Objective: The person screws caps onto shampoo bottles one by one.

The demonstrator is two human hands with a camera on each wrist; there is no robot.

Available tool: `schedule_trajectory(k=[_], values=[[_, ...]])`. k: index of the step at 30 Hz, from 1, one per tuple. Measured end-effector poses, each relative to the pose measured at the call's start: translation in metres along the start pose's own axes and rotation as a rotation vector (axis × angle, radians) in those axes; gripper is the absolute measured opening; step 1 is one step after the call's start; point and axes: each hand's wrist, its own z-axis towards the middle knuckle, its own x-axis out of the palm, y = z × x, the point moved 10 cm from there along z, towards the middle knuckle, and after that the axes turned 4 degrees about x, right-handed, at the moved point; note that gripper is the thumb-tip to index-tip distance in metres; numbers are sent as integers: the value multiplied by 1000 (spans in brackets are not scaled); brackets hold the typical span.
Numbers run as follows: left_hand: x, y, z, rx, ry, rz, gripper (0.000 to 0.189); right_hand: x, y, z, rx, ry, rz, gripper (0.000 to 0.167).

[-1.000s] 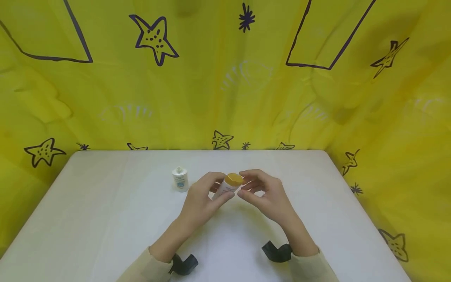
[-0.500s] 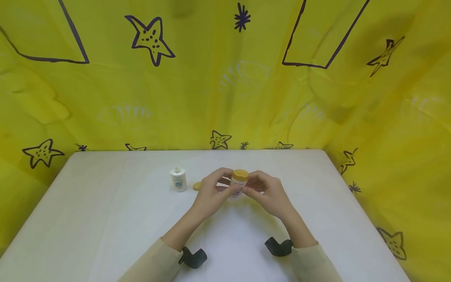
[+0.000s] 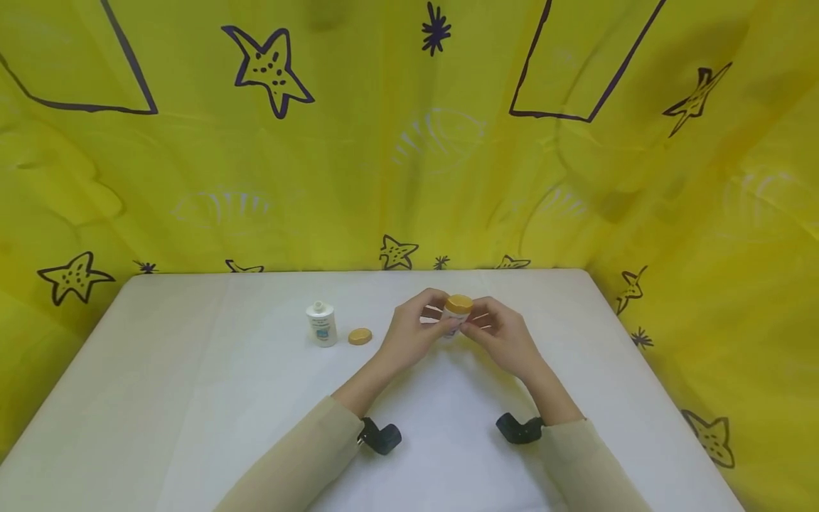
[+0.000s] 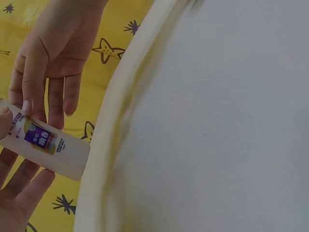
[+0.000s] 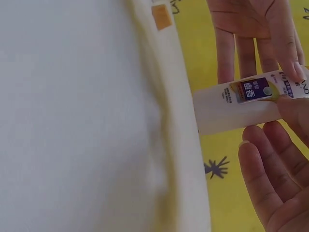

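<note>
A white toiletry bottle (image 5: 244, 108) with a purple label and a gold cap (image 3: 459, 304) is held upright between both hands over the table. My left hand (image 3: 412, 334) grips it from the left, thumb on the front and fingers behind. From the other side my right hand (image 3: 505, 338) pinches the same bottle, its thumb next to the left one. Both wrist views show the label (image 4: 40, 137) facing out and the thumbs on the upper body. A second white bottle (image 3: 322, 327) stands uncapped to the left, its narrow neck bare. Beside that lies a round gold cap (image 3: 360, 336).
The white table (image 3: 256, 419) fills the lower part of the head view, with its far edge just beyond the bottles. A yellow patterned curtain (image 3: 358, 163) hangs behind and at the sides. Dark curved devices (image 3: 382, 437) are strapped to both wrists.
Both hands have moved right and slightly away with the bottle, which has gone from tilted to more upright. The right hand has closed in on it. The loose gold cap has come into view.
</note>
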Motion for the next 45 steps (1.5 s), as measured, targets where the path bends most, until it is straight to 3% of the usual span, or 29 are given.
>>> schedule_trajectory(k=[5, 12, 20, 28, 33, 39, 45], values=[[5, 11, 10, -35, 2, 45, 31, -2, -12, 8, 3, 7, -11, 25], [7, 28, 15, -62, -6, 33, 32, 1, -26, 16, 51, 7, -3, 24], [7, 36, 17, -70, -11, 4, 35, 5, -31, 18, 82, 18, 30, 28], [4, 38, 15, -85, 14, -21, 42, 5, -38, 18, 132, 19, -25, 27], [-19, 24, 1, -96, -4, -37, 48, -4, -33, 12, 154, -47, -57, 29], [-61, -21, -31, -18, -27, -9, 47, -19, 0, -5, 143, -148, -89, 19], [-125, -55, -69, 101, -107, 18, 48, 10, 46, -10, -40, -29, -63, 24]])
